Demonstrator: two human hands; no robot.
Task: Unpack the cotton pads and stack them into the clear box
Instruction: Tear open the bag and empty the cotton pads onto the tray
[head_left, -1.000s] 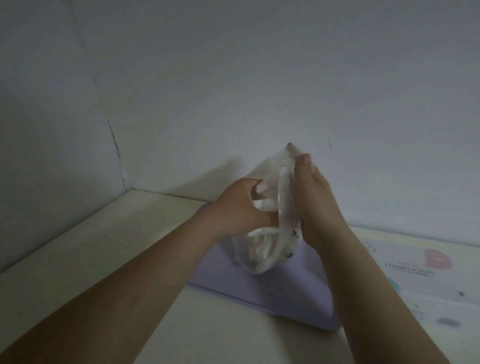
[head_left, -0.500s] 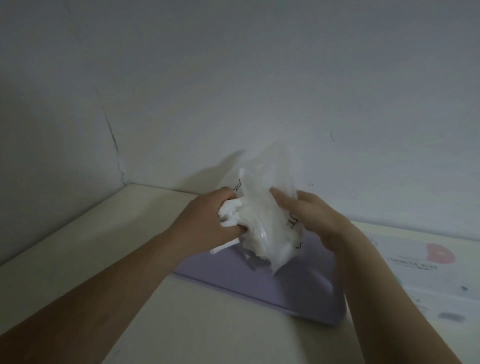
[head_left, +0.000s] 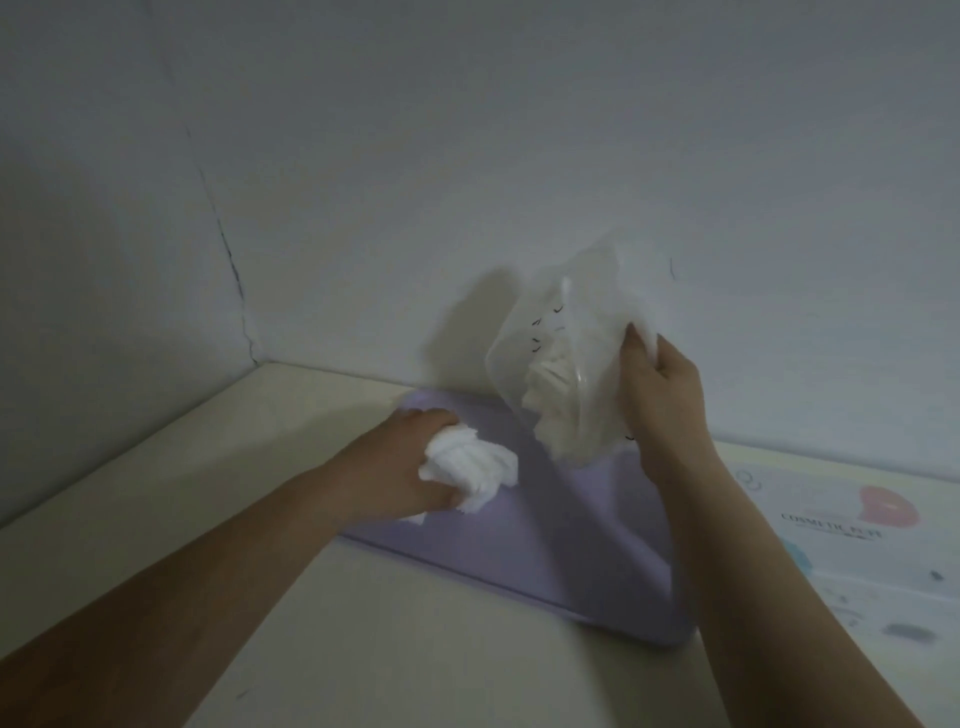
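In the curled fingers of the left hand (head_left: 405, 467), a bunch of cotton pads (head_left: 470, 470) is now out of the plastic bag (head_left: 566, 358) and down over the purple mat (head_left: 571, 551). Half a second ago that hand was still at the bag. The right hand (head_left: 662, 400) pinches the bag's edge and holds it up to the right of those fingers, with more pads inside.

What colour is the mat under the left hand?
The mat is plain pale lilac, clearest in the head view.
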